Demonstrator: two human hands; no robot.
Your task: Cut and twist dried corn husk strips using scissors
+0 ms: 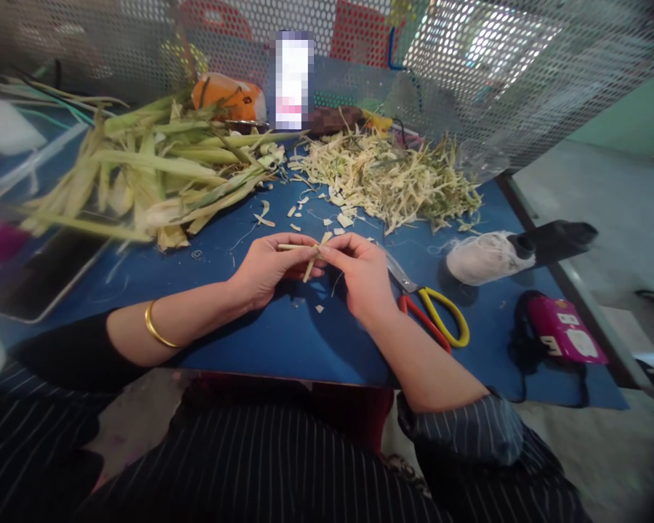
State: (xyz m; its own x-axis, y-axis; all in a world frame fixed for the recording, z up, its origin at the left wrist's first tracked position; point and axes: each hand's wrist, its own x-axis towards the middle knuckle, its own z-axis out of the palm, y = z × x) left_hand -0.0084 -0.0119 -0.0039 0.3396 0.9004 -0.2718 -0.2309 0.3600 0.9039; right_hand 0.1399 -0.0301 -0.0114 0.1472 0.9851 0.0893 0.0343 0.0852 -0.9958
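Above the middle of the blue table (272, 341), my left hand (269, 267) and my right hand (364, 274) meet at the fingertips. Between them they pinch pale husk strips (308, 270) that cross each other. One strip points left along my left fingers, and another slants down toward me. Fingers hide part of the crossing. Just right of my right hand lie scissors (407, 283) with one yellow and one red handle. Small husk scraps (344, 220) are scattered beyond my fingertips.
Long green-yellow husk leaves (163, 163) are heaped at back left, shredded husk (392, 178) at back right. A white thread spool (479, 259) and a magenta box (567, 330) stand on the right. A dark flat panel (49, 272) lies left. Perforated metal mesh (354, 65) rises behind.
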